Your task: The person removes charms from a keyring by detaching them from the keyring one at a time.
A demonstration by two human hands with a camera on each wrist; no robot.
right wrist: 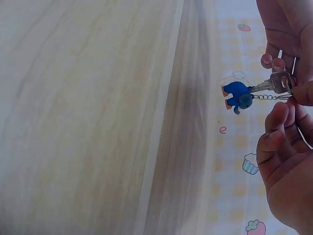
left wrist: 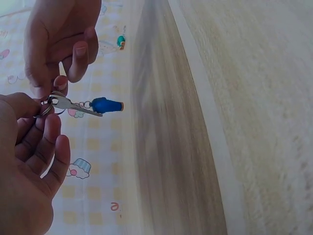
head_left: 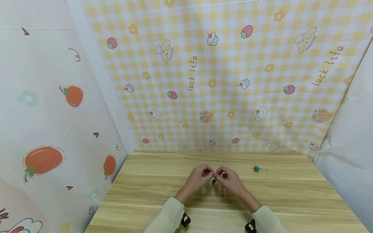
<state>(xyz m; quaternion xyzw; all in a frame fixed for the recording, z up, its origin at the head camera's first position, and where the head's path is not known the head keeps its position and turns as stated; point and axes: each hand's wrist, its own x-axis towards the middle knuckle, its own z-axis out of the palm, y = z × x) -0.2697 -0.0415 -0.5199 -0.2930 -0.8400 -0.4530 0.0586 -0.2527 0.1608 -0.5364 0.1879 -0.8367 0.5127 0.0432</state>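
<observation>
Second keyring (head_left: 257, 168) lies right of both hands (head_left: 214, 177).

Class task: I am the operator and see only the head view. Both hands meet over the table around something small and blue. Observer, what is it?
Observer: The left wrist view shows a silver key on a key ring, with a blue charm hanging from it.
Operator: How is the charm joined on?
Observer: The right wrist view shows a short chain linking it.
Operator: Who holds the ring?
Observer: Left hand and right hand both pinch at it.
</observation>
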